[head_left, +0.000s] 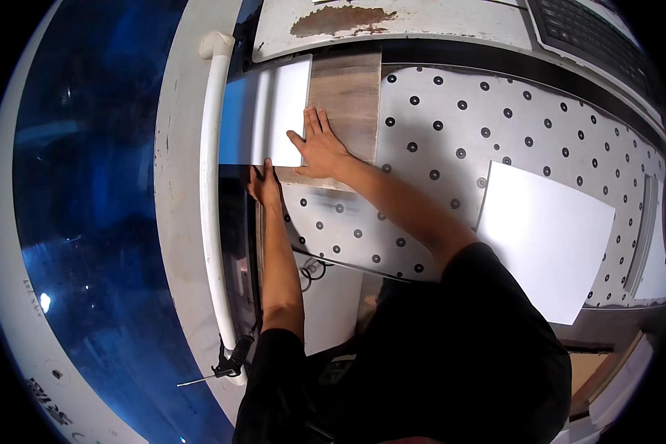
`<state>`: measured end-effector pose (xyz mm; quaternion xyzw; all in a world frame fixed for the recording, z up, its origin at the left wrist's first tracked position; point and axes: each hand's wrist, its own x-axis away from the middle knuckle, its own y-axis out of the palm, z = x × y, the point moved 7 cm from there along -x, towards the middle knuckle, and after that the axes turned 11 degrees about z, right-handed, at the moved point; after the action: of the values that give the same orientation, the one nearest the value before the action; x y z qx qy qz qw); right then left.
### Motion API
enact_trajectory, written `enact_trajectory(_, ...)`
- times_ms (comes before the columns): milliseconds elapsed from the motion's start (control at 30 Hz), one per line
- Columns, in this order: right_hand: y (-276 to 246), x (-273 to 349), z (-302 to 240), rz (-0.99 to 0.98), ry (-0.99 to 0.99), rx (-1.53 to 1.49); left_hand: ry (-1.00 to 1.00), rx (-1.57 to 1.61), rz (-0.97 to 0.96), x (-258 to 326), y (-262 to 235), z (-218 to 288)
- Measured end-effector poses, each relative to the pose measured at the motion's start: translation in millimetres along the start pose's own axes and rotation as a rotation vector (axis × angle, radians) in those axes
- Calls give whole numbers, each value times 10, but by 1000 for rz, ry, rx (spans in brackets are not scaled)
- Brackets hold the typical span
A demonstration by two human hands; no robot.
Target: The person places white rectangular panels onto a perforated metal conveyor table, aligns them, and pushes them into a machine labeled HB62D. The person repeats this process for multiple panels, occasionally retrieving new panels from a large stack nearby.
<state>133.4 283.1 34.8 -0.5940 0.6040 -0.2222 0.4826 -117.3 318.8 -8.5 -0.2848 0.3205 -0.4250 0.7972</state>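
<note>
I see my right hand (320,146) lying flat and open, fingers spread, on a brown wooden panel (348,103), its thumb at the right edge of a white sheet (281,111). My left hand (265,185) sits just below that sheet at its lower edge, fingers curled under it; I cannot tell whether it truly grips. The sheet lies beside a white rail (213,192). A second white sheet (544,237) rests well apart to the right on the dotted bench (451,118).
</note>
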Motion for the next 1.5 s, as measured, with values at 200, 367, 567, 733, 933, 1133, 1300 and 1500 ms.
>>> enact_trajectory(200, -10, 6, -15, 12, -4, 26, 16, -140, 21, 35, -14, 12)
enact_trajectory(367, 2, 2, -23, 41, -4, 15, -35, -209, -24, -16, 37, -75)
enact_trajectory(567, 3, -8, -25, 38, 1, 14, 67, -238, 32, 8, 33, -28)
enact_trajectory(733, 9, 2, -26, 140, -26, -6, 1, -230, -29, 75, -7, 49)
enact_trajectory(933, 73, 33, -66, 83, -16, -29, 19, -233, 18, 64, -4, -124)
enact_trajectory(1133, 19, 41, -91, 61, -37, 13, -21, -189, -19, 213, -195, 270)
enact_trajectory(1300, -45, 53, 21, 97, -5, 45, 107, -155, -64, 111, 13, 327)
enact_trajectory(1500, -83, 288, -296, 168, 59, 122, 49, -188, 13, 20, -39, 49)
